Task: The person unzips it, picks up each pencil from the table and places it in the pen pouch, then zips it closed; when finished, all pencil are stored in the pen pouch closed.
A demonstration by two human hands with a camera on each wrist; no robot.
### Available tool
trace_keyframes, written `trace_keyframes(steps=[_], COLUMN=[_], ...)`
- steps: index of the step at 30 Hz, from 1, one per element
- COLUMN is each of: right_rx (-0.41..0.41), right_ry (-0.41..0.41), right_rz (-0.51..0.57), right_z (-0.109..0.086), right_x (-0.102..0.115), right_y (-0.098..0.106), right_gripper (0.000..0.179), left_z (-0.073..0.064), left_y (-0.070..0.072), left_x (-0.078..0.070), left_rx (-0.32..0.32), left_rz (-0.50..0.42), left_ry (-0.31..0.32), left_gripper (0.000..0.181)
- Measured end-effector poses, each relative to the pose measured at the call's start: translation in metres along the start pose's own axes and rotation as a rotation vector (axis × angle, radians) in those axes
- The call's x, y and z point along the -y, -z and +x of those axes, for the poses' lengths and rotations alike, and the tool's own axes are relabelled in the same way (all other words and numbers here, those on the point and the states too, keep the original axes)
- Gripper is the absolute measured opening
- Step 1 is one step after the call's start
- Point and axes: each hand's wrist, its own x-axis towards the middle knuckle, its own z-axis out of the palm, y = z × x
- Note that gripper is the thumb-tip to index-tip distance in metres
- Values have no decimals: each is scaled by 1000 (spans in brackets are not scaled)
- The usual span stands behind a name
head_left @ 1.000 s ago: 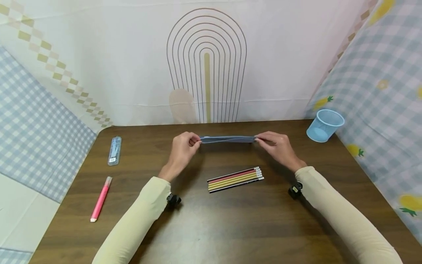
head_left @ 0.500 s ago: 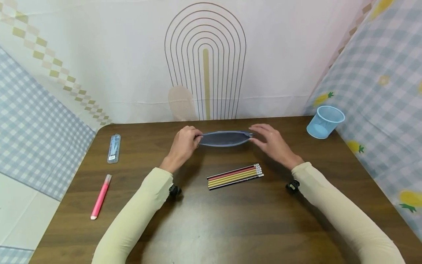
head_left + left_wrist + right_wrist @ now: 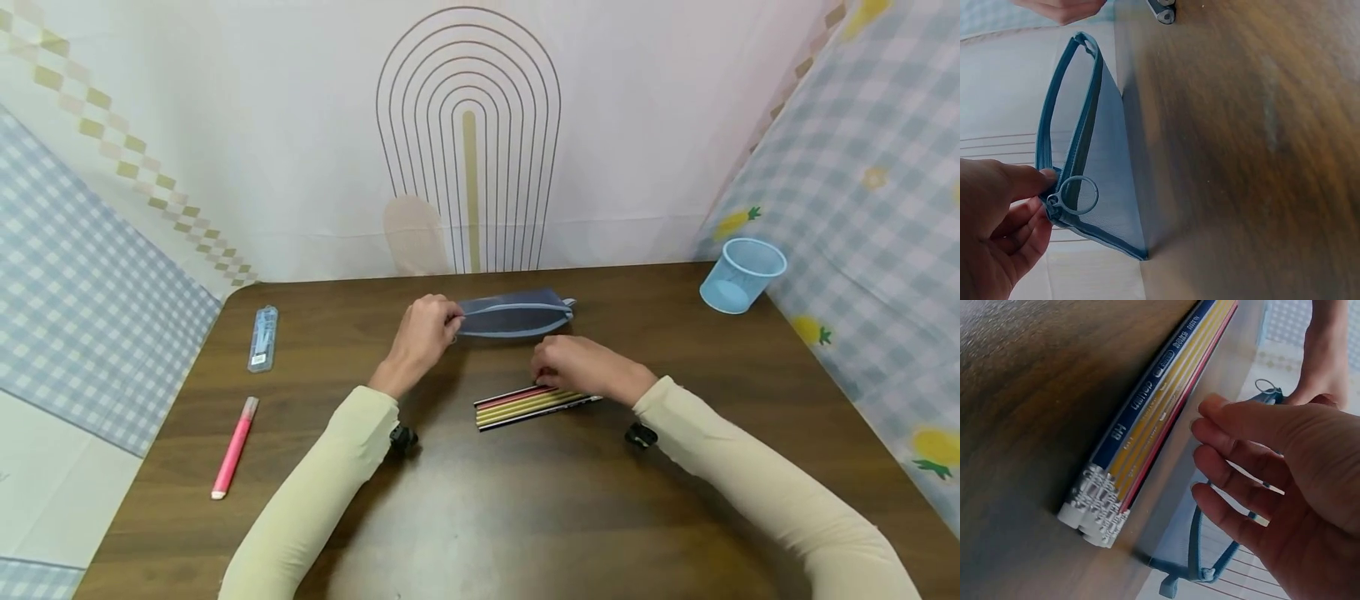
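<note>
A blue mesh zip pouch (image 3: 517,322) stands near the far side of the table, its zipped mouth gaping. My left hand (image 3: 422,335) pinches the pouch's left end between thumb and fingers, beside the ring zip pull (image 3: 1095,199). In front of the pouch lies a row of several pencils (image 3: 517,408), dark, yellow and red, with white erasers to the right. Over their right half hovers my right hand (image 3: 585,367), fingers loosely bent. The right wrist view shows its fingertips (image 3: 1200,453) close beside the pencils, holding nothing.
A pink marker (image 3: 234,450) and a slim clear-blue case (image 3: 262,338) lie on the left of the brown table (image 3: 525,517). At the back right corner stands a light blue mesh cup (image 3: 738,279). Patterned cloth (image 3: 315,150) hangs behind and at both sides.
The pouch mouth has spread wide from nearly flat. My right hand has let go of the pouch's right end and come down toward the pencils. My left hand keeps its pinch.
</note>
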Motion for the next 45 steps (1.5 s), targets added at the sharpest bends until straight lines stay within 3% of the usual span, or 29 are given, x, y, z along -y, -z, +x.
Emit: trace_keyframes(steps=[5,12,18,21,24,29,33,36,40,45], right_rx=[23,24,57,53,36,18,32,-31,-218,-419], right_ry=[-8,-4,71,78,42,-93,-368,-610,-818,-933], right_rz=[10,-69,-160,-72,220,953,1563,1948,2254,2377], right_z=[2,10,19,21,21,19,21,27,36,48], right_x=[1,1,-2,-5,-4,8,18,18,8,-6], right_y=[-6,-12,-11,-4,9,23,13,1,-8,-10], right_gripper=[6,7,9,10,7,23,14,21,22,14], left_z=[-2,-1,-1,-1,0,4,6,7,6,6], left_y=[-1,2,1,0,1,7,11,10,7,5], left_x=[2,3,2,3,4,5,5,4,2,-1], left_rx=[-24,-41,-29,-15,-2,-6,-2,6,21,40], left_rz=[-9,-11,-10,-18,-28,-53,-61,-62,-63,-58], left_ry=[8,27,55,64,76,117,126,119,121,118], left_gripper=[9,9,9,10,10,10,10,11,10,11])
